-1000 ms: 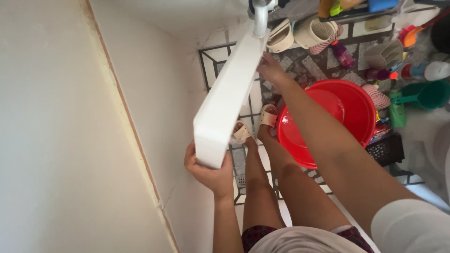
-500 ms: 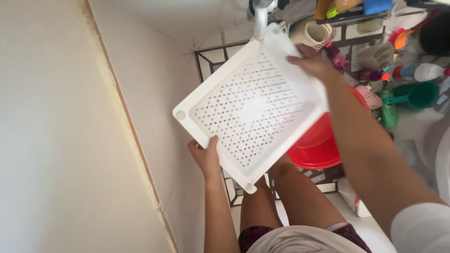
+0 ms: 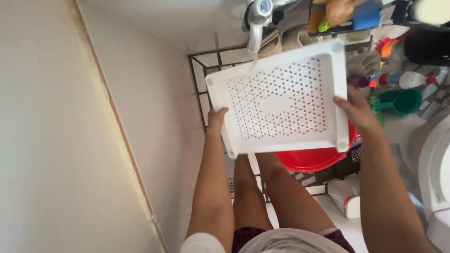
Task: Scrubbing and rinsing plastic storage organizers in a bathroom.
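— Now that I've turned the white tray [image 3: 281,100] flat, its perforated face is up toward me, where a second ago I had it edge-on. Is the water reaching it?

— Yes. The tap [image 3: 255,21] sits just above the tray's far left corner, and a thin stream lands there. How are you holding it?

— My left hand [image 3: 216,119] is closed on the left rim, thumb on top. My right hand [image 3: 358,110] has shifted from the far edge to the right rim and grips it there. The tray hangs in the air, resting on nothing.

— And underneath?

— The red basin [image 3: 311,159] on the tiled floor [image 3: 206,63], showing through the holes. I'd say rinsing the face is under way, with the water hitting only that corner so far.
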